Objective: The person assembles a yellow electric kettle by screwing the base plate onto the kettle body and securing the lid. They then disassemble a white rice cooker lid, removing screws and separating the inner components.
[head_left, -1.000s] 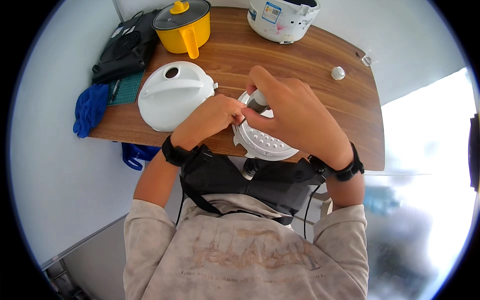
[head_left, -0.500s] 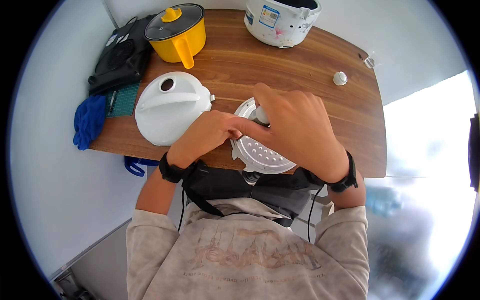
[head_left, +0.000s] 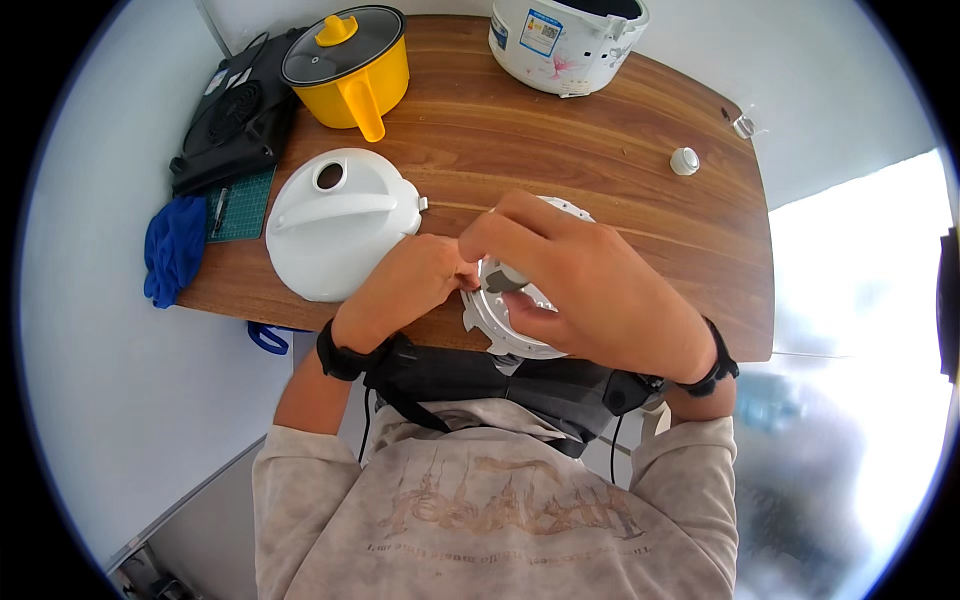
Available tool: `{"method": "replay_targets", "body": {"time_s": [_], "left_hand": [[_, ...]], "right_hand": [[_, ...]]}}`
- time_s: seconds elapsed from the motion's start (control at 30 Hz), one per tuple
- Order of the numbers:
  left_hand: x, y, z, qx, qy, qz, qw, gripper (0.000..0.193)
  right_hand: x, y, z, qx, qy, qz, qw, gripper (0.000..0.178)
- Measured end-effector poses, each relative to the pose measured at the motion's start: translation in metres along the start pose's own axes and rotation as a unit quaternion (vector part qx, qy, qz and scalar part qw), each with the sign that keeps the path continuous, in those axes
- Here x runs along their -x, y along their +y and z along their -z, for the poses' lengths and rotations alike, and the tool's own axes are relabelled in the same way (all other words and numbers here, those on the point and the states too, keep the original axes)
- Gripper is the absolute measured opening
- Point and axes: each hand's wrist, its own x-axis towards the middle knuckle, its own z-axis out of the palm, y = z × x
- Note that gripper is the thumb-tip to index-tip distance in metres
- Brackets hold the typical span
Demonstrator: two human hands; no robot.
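Note:
A round, pale metal inner lid (head_left: 490,322) with raised bumps lies near the front edge of the table. My right hand (head_left: 585,275) is above it, fingers curled round a grey-and-white cylindrical tool (head_left: 505,278) whose full shape is hidden. At the disc's left rim, the fingertips of my left hand (head_left: 412,278) are pressed together; what they pinch, if anything, cannot be made out. Just left of that hand rests a white domed rice cooker lid (head_left: 325,250) with a moulded handle and a round hole.
At the back stand a yellow pot (head_left: 385,85) with a glass lid and a white rice cooker body (head_left: 535,65). A small white cap (head_left: 684,161) sits at the right. A black appliance (head_left: 235,120), green cutting mat (head_left: 245,212) and blue cloth (head_left: 175,250) line the left edge.
My right hand has tipped over and shifted slightly down and left, showing more of the grey-and-white tool. My left hand stays at the disc's rim.

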Motion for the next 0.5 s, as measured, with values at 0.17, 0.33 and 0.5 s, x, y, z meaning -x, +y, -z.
{"method": "replay_targets", "body": {"time_s": [0.17, 0.33, 0.5], "left_hand": [[-0.001, 0.002, 0.0, 0.004, -0.004, -0.005, 1.0, 0.009], [-0.004, 0.001, -0.001, 0.004, -0.002, -0.009, 1.0, 0.007], [-0.003, 0.004, 0.004, 0.035, -0.022, -0.004, 0.999, 0.007]], "right_hand": [[0.001, -0.006, 0.002, 0.069, -0.009, -0.009, 0.998, 0.029], [0.001, -0.011, -0.001, 0.184, -0.002, -0.057, 0.981, 0.027], [-0.001, 0.002, -0.007, 0.108, 0.053, 0.027, 0.992, 0.03]]}}
